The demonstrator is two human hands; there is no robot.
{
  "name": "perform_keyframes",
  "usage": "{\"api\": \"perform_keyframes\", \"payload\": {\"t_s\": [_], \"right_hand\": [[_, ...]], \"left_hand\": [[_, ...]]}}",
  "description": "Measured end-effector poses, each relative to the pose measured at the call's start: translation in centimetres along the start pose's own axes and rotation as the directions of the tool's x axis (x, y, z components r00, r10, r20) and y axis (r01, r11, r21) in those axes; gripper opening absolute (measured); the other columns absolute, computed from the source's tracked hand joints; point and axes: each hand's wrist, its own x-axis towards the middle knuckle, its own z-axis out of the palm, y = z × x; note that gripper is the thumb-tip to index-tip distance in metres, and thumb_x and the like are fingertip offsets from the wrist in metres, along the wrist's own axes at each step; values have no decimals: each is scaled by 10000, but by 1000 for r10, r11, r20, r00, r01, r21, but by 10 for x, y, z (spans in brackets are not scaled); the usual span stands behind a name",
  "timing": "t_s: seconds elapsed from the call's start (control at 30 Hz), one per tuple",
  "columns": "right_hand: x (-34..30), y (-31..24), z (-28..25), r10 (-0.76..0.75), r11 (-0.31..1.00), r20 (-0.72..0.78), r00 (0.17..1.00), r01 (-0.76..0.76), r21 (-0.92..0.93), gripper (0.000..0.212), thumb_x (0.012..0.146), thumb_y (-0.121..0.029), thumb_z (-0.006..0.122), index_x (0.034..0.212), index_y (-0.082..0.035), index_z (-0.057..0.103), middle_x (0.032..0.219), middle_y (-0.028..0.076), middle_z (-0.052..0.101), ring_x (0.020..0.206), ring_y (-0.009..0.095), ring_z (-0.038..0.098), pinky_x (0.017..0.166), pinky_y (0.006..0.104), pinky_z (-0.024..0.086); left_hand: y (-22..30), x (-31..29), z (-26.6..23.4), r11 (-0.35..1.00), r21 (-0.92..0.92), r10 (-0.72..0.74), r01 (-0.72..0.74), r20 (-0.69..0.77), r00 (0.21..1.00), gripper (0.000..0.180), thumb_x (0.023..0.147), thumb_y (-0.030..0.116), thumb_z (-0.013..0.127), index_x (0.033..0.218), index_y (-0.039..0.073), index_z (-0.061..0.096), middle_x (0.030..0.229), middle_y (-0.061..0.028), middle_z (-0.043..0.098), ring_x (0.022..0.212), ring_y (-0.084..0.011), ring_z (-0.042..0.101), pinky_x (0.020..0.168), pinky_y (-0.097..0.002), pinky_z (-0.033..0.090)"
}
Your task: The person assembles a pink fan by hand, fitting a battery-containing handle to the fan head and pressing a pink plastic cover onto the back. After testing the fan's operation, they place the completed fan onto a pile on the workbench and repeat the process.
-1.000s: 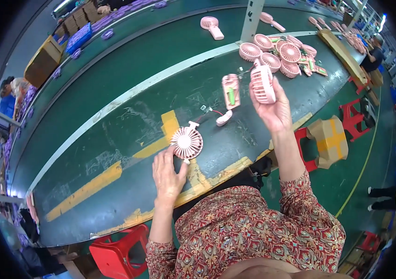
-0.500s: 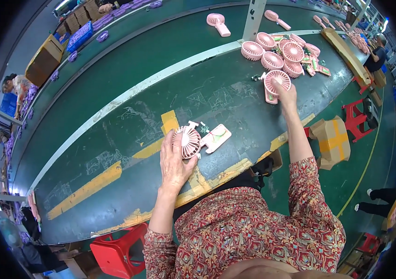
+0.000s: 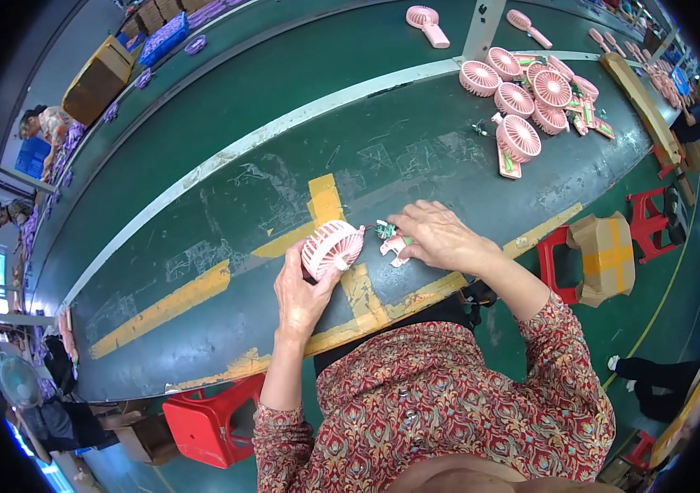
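Observation:
My left hand [image 3: 296,296] grips a pink fan head [image 3: 333,251] from its left side, tilted just above the table. A thin wire and a small green circuit board [image 3: 384,230] lie to its right. My right hand [image 3: 440,237] is closed over the pink fan handle [image 3: 394,249], hiding most of it; its left end shows beneath the fingers. At the far right rests a heap of pink fans [image 3: 516,100], with open handles and green boards showing among them. The nearest fan [image 3: 519,137] of that heap lies over its handle piece.
Yellow tape [image 3: 161,311] marks the dark worktable [image 3: 227,304]. A white rail [image 3: 227,156] runs behind it, with a pink fan [image 3: 428,25] beyond. A cardboard strip [image 3: 641,107] bounds the right side. Red stools [image 3: 210,423] and a carton [image 3: 604,259] stand by the near edge.
My right hand has left the fan at the heap and come back to the handle near my left hand. The held fan head has been tilted, and the whole view has shifted slightly.

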Motion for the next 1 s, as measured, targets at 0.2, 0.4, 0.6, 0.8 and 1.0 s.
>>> {"api": "perform_keyframes", "payload": {"t_s": [0.2, 0.4, 0.6, 0.8, 1.0], "right_hand": [[3, -14, 6, 93, 995, 10, 996, -94, 27, 368, 808, -263, 640, 1008, 30, 543, 890, 197, 610, 821, 309, 624, 763, 436, 474], [-8, -15, 29, 194, 337, 353, 915, -401, 852, 312, 885, -254, 607, 1061, -19, 499, 829, 73, 628, 580, 117, 608, 485, 249, 495], [-13, -8, 50, 141, -122, 348, 927, -333, 935, 410, 915, -417, 518, 1102, -52, 510, 786, 58, 621, 541, 104, 581, 441, 227, 488], [-13, -4, 29, 328, -75, 224, 918, -211, 975, 289, 922, -333, 550, 968, -48, 564, 770, 34, 611, 572, 78, 588, 490, 205, 496], [-7, -8, 33, 349, 144, 140, 927, -201, 969, 321, 892, -340, 601, 989, -36, 569, 779, 33, 604, 575, 73, 548, 519, 206, 489]], "left_hand": [[-9, 11, -14, 845, -497, -187, 200, 75, 979, 415, 745, 126, 726, 1092, -19, 549, 996, -69, 630, 881, -116, 596, 793, -262, 478], [-7, 16, -22, 382, -901, -288, 207, 96, 953, 366, 843, 114, 624, 1170, -9, 517, 1078, -70, 601, 980, -145, 587, 896, -296, 466], [6, 16, -20, 477, -868, -266, 138, 7, 964, 474, 863, 126, 605, 1284, -5, 430, 1143, -83, 566, 1025, -144, 559, 912, -298, 456], [5, 21, -17, 686, -684, -229, 248, 120, 966, 463, 860, 99, 594, 1282, -11, 440, 1082, -91, 599, 952, -135, 591, 849, -284, 486], [24, 22, -11, 438, -761, -200, 479, 437, 877, 386, 849, 71, 579, 1218, -19, 511, 1099, -94, 607, 972, -150, 601, 866, -290, 486]]}}
